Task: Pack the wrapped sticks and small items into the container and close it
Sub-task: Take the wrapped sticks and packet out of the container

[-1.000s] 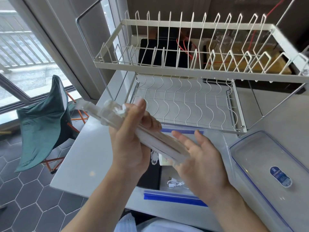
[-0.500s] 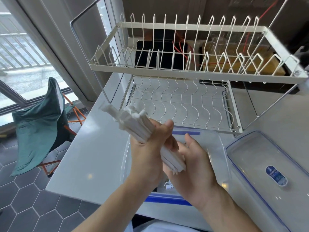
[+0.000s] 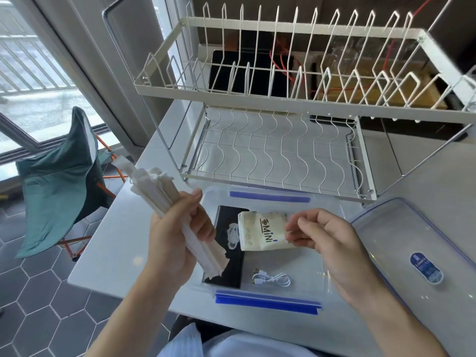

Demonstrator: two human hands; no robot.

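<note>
My left hand (image 3: 175, 235) grips a bundle of white paper-wrapped sticks (image 3: 154, 191), tilted with its upper end pointing up and left, over the left edge of the clear container (image 3: 268, 302) with blue clasps. Inside the container lie a black flat device (image 3: 226, 269) with a coiled white cable on it, a tissue pack (image 3: 262, 230) marked "MiNi" and a loose white cable (image 3: 271, 279). My right hand (image 3: 332, 243) hovers over the container's right half, fingers loosely curled, holding nothing, its fingertips by the tissue pack's right end.
The clear lid (image 3: 401, 243) with a blue label lies on the white table to the right of the container. A white two-tier wire dish rack (image 3: 278, 150) stands just behind it. A green folding chair (image 3: 59, 173) is off the table's left edge.
My right hand has let go of the lower end of the stick bundle and moved right. The left hand alone holds the bundle, lower and further left. The container's contents have come into view.
</note>
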